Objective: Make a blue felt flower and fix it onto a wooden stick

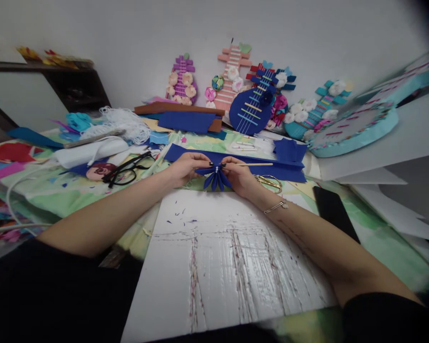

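A dark blue folded paper fan (217,181), its petals spread downward, hangs between my two hands above the far edge of a white cutting board (214,257). My left hand (186,168) pinches the fan's left side between thumb and finger. On the other side, my right hand (240,177) grips its top right, and a thin wooden stick (259,165) juts out to the right from those fingers. A small white spot shows at the fan's gathered top. Just behind lie long blue paper strips (286,170). Gold-handled scissors (271,183) rest beside my right wrist.
Black glasses (123,176), white yarn (123,126) and paper scraps lie on the left. A black phone (334,212) is at the right. Decorated paper lutes, one dark blue (248,112), lean on the back wall. White foam sheets (382,157) stand at the right.
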A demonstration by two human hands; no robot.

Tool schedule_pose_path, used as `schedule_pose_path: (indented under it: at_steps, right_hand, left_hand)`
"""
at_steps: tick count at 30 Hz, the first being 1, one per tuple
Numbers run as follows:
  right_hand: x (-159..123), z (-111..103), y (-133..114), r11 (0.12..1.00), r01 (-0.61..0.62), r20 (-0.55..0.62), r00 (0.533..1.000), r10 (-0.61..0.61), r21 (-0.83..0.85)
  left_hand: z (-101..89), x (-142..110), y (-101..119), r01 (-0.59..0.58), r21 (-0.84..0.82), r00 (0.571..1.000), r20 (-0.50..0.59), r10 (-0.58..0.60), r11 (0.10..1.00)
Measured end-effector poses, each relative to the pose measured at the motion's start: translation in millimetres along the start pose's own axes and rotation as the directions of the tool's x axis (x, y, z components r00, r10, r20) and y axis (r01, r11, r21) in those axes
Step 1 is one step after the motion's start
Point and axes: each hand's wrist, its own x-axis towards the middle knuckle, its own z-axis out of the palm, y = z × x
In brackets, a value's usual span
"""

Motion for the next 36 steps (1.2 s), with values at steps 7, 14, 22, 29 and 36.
schedule_pose_path:
  at_steps: [7,14,22,29,36]
  right_hand:
    - [0.3,0.5,0.1,1.0,-0.002,-0.002,1.0,0.002,-0.011]
    - [0.3,0.4,-0.1,1.0,0.002,-0.01,1.0,-0.002,-0.029]
    - [0.0,0.9,-0.3,1.0,0.006,-0.008,1.0,-0.006,-0.021]
    - [-0.4,1.4,-0.4,1.0,-0.005,-0.007,1.0,0.005,-0.008]
    - [0.2,0.1,0.8,1.0,0.007,0.002,1.0,-0.007,-0.022]
  left_hand:
    - [-0.5,1.3,-2.3,-0.008,-0.012,1.0,0.01,0.008,1.0]
    - [-0.7,1.5,-2.7,-0.008,-0.011,1.0,0.02,0.008,1.0]
    - [-0.1,1.1,-2.4,-0.02,-0.006,0.999,0.025,0.02,1.0]
    - [-0.8,1.4,-3.0,-0.02,0.011,1.0,0.022,0.02,1.0]
    - [-0.6,2.3,-4.1,-0.022,0.011,0.999,0.028,0.021,1.0]
